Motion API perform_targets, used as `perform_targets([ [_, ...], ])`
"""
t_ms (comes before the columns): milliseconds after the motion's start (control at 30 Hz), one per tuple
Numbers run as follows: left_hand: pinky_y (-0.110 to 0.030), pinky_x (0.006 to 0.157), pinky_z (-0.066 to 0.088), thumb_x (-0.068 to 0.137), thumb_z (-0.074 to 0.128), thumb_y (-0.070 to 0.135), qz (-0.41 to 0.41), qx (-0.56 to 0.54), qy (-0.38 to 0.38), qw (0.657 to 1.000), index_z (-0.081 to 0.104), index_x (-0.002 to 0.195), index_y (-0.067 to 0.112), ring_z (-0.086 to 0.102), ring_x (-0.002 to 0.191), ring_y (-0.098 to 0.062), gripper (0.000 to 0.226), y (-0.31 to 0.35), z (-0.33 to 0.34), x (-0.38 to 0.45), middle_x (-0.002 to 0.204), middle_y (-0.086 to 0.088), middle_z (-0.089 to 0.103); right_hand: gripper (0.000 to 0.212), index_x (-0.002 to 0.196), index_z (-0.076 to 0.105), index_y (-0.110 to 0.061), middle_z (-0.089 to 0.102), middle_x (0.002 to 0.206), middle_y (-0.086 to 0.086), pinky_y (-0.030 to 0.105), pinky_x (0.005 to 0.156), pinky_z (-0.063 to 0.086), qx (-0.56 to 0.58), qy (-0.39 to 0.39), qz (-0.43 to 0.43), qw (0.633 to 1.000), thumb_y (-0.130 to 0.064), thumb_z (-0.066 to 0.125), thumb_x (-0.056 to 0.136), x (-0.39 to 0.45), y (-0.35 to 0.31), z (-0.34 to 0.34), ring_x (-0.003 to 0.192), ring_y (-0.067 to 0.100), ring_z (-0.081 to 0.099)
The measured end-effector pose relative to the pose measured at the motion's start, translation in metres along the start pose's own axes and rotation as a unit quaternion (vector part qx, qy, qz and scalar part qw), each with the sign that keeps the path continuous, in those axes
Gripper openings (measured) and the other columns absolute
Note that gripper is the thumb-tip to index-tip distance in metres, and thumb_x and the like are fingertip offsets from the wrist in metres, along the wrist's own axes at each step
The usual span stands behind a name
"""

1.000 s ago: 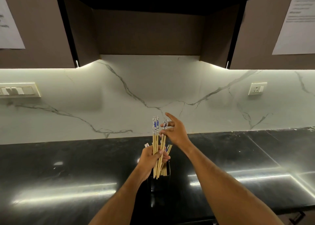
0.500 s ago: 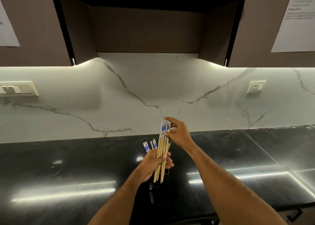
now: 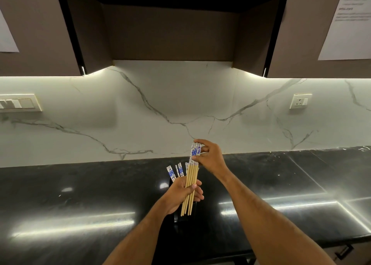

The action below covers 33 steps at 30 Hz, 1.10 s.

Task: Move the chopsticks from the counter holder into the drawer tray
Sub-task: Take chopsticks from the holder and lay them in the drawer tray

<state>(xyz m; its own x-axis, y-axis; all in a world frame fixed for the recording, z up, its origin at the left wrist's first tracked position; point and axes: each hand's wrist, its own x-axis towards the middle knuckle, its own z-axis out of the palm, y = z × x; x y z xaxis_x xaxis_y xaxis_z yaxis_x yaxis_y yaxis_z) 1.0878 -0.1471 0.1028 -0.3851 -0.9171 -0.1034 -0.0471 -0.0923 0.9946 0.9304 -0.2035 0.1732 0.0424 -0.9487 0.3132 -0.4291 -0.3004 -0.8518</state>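
Chopsticks (image 3: pixel 190 186) form one tidier bundle than a moment ago, left hand (image 3: pixel 181 196) gripping the shafts, right hand (image 3: pixel 209 158) pinching their blue-patterned tops. Behind them, more patterned tops (image 3: pixel 174 171) stand in the dark holder (image 3: pixel 176 217) on the black counter (image 3: pixel 80 194).

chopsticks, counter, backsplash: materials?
Chopsticks: probably bamboo or light wood, matte tan shafts; tops patterned blue on white, printed or wrapped, can't tell which.
Counter: black polished stone, likely granite; it mirrors the under-cabinet light strips.
Backsplash: white marble-look slab with grey veins, smooth; real marble or printed tile is unclear.
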Motion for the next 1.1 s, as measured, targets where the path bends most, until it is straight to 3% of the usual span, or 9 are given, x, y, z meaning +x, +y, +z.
perform_targets([
  [200, -0.045, 0.093, 0.06, 0.106, 0.044, 0.007, -0.003, 0.006, -0.003, 1.0, 0.06, 0.123, 0.001, 0.074, 0.102, -0.037, 0.023, 0.0, 0.002, -0.002, 0.108, -0.025, 0.072, 0.055, 0.127, 0.065, -0.01, 0.071, 0.113, 0.006, 0.045, 0.088, 0.062, 0.004, 0.011, 0.009, 1.0, -0.002, 0.086, 0.076, -0.001, 0.002, 0.0, 0.103, 0.021, 0.072],
  [367, -0.044, 0.092, 0.06, 0.107, 0.044, 0.008, -0.007, 0.009, -0.001, 1.0, 0.06, 0.122, 0.001, 0.074, 0.101, -0.036, 0.024, 0.003, 0.002, -0.002, 0.107, -0.024, 0.072, 0.066, 0.14, 0.057, -0.019, 0.07, 0.119, 0.006, 0.038, 0.078, 0.065, 0.016, -0.01, 0.013, 1.0, -0.001, 0.081, 0.081, 0.0, 0.001, 0.001, 0.092, 0.018, 0.076],
  [667, -0.045, 0.093, 0.06, 0.107, 0.043, 0.006, -0.015, 0.032, -0.002, 0.999, 0.059, 0.122, 0.001, 0.074, 0.098, -0.033, 0.023, 0.002, 0.005, -0.004, 0.1, -0.018, 0.073, 0.055, 0.132, 0.061, -0.009, 0.074, 0.111, 0.011, 0.038, 0.079, 0.065, 0.02, -0.009, 0.015, 1.0, -0.001, 0.081, 0.081, -0.005, 0.005, -0.001, 0.092, 0.019, 0.076],
  [833, -0.047, 0.095, 0.059, 0.106, 0.046, 0.007, -0.013, 0.024, 0.015, 1.0, 0.061, 0.122, 0.001, 0.074, 0.099, -0.032, 0.023, 0.001, 0.008, -0.003, 0.102, -0.018, 0.073, 0.055, 0.129, 0.06, -0.012, 0.077, 0.099, 0.011, 0.037, 0.071, 0.066, 0.11, 0.038, 0.116, 0.986, 0.001, 0.082, 0.08, -0.006, 0.011, 0.0, 0.081, 0.018, 0.078],
  [1000, -0.049, 0.099, 0.057, 0.103, 0.055, 0.014, -0.018, -0.091, 0.057, 0.994, 0.064, 0.125, -0.001, 0.073, 0.106, -0.035, 0.028, -0.002, 0.005, -0.004, 0.11, -0.022, 0.075, 0.048, 0.12, 0.065, -0.01, 0.075, 0.096, 0.01, 0.025, 0.058, 0.062, 0.174, 0.091, 0.197, 0.961, 0.002, 0.083, 0.078, -0.005, 0.018, -0.005, 0.074, 0.017, 0.078],
  [1100, -0.049, 0.096, 0.059, 0.102, 0.058, 0.015, -0.041, -0.067, 0.06, 0.995, 0.065, 0.123, -0.003, 0.075, 0.102, -0.035, 0.029, -0.001, 0.006, -0.004, 0.107, -0.022, 0.076, 0.046, 0.119, 0.066, -0.008, 0.075, 0.095, 0.012, 0.027, 0.059, 0.062, 0.2, 0.094, 0.214, 0.952, 0.003, 0.083, 0.077, -0.008, 0.025, -0.006, 0.074, 0.018, 0.078],
])
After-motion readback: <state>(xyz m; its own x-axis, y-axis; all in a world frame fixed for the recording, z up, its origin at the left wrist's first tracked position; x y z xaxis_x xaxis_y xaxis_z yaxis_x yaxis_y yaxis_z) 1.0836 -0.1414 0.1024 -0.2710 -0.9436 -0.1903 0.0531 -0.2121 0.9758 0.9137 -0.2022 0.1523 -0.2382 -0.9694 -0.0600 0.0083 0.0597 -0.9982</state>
